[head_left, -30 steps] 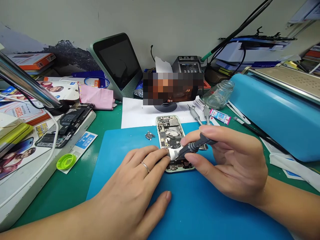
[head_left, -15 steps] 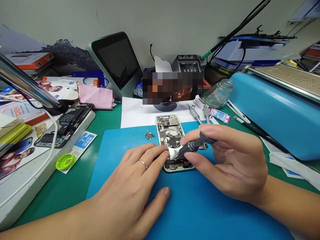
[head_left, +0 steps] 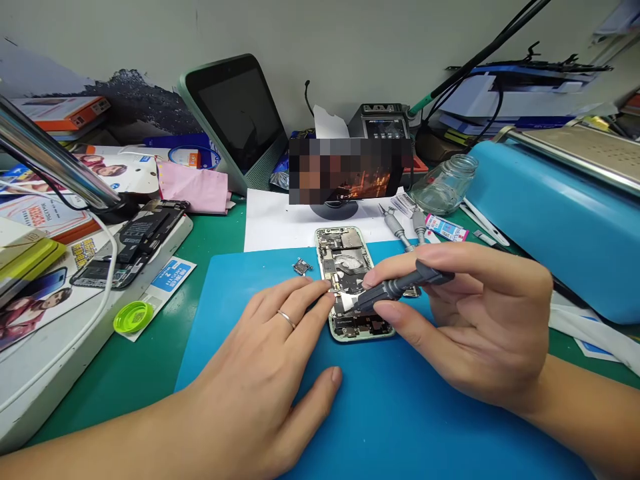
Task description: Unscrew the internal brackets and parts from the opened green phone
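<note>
An opened phone [head_left: 349, 263] with its inner boards and parts bare lies on a blue mat [head_left: 240, 280]. My right hand [head_left: 493, 323] pinches a dark grey screwdriver [head_left: 390, 290] between thumb and fingers. The screwdriver leans low over the lower half of the phone, and its tip is hard to make out. Stretched out flat, my left hand [head_left: 270, 360] rests with its fingertips at the phone's left edge. A small metal phone part [head_left: 302, 267] lies on the mat left of the phone. Another small part beside the phone is mostly covered by my right hand.
Grey screwdrivers [head_left: 397, 227] lie behind my right hand, near a glass jar [head_left: 445, 183]. A second phone on a stand [head_left: 345, 180] faces me. At the left are another opened phone [head_left: 140, 240] and a green cap [head_left: 133, 317]. A blue machine [head_left: 545, 227] stands at the right.
The whole view has shifted slightly. My right hand has moved a little to the right, and the screwdriver's rear end has turned outward. My left hand stays at the phone's edge.
</note>
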`<action>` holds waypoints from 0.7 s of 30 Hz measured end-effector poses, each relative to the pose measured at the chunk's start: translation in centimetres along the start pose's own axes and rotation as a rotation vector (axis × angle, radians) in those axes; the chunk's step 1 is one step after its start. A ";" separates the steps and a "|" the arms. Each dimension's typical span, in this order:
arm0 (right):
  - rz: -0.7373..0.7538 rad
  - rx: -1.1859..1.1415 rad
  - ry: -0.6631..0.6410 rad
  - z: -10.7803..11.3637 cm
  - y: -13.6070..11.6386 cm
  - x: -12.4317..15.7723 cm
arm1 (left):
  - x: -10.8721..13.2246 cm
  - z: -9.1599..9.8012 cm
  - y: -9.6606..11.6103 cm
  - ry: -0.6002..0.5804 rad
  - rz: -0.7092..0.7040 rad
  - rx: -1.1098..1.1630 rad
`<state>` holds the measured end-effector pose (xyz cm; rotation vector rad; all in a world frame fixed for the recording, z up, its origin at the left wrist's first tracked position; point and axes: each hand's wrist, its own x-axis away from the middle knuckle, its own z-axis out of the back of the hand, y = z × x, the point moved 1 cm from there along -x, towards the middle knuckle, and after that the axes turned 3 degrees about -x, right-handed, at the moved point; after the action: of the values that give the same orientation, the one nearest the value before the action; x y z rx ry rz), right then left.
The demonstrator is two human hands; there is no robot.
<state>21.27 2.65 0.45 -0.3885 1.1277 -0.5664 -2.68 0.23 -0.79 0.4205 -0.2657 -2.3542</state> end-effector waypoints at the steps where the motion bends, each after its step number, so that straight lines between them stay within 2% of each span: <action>1: -0.005 0.005 0.000 -0.1 0.0 -0.2 | 0.0 0.0 0.0 0.002 0.003 0.002; 10: -0.046 -0.016 0.021 -0.6 -0.2 -0.4 | -0.2 0.1 0.0 -0.006 -0.006 0.007; 16: -0.036 0.056 0.069 -0.5 -0.4 -0.8 | -0.5 0.5 0.1 -0.008 -0.024 -0.010; 21: -0.107 0.006 0.092 -0.6 -0.4 -1.2 | -0.5 0.7 0.1 0.026 -0.014 -0.019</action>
<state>20.23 3.03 1.36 -0.4231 1.1986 -0.6877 -2.54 0.54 0.01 0.4452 -0.2292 -2.3612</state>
